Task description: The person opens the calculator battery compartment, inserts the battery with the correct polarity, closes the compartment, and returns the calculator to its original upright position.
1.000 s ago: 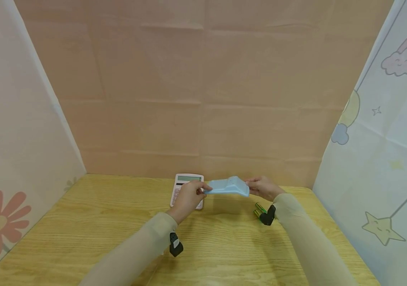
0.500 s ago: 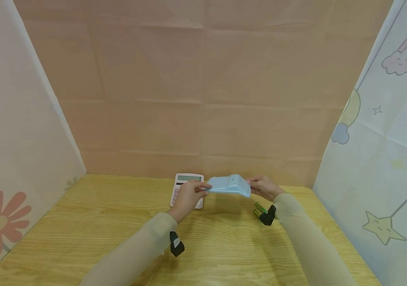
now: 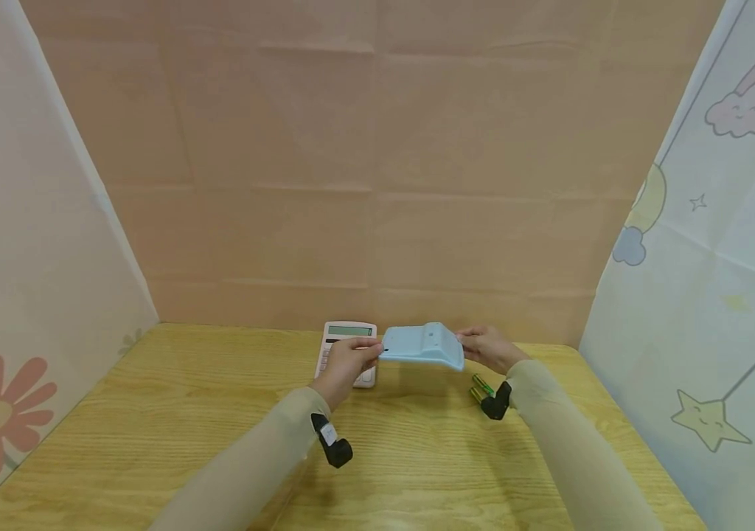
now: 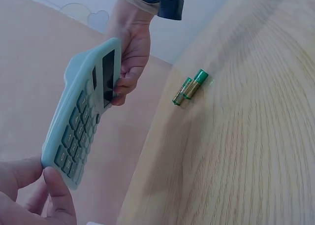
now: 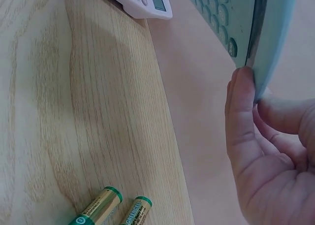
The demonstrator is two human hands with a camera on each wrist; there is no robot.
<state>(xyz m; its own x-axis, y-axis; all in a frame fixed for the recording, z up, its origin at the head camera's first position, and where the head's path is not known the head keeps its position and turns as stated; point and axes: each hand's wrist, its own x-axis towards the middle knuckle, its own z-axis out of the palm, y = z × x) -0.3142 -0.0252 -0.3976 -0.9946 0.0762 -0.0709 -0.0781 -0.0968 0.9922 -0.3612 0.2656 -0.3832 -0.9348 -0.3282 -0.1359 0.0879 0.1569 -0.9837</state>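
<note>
A light blue calculator (image 3: 420, 344) is held above the table, its back turned up and its keys facing down. My left hand (image 3: 346, 367) pinches the corner at the bottom key rows, with thumb and fingers on either side. At the display end, my right hand (image 3: 492, 349) pinches the edge between thumb and fingers. The left wrist view shows the dark display and the keys (image 4: 77, 131) of the calculator. Two green-and-gold batteries (image 4: 196, 84) lie side by side on the table below my right wrist.
A pale pink calculator (image 3: 366, 379) lies face up on the table behind my left hand, partly covered by it. The wooden table (image 3: 404, 457) ends at a plain tan backdrop (image 3: 377, 184). Printed sheets (image 3: 716, 295) stand at both sides.
The blue calculator has tilted so that more of its back shows. My left hand has turned slightly at the wrist and shifted its fingers at the corner. My right hand stays nearly still.
</note>
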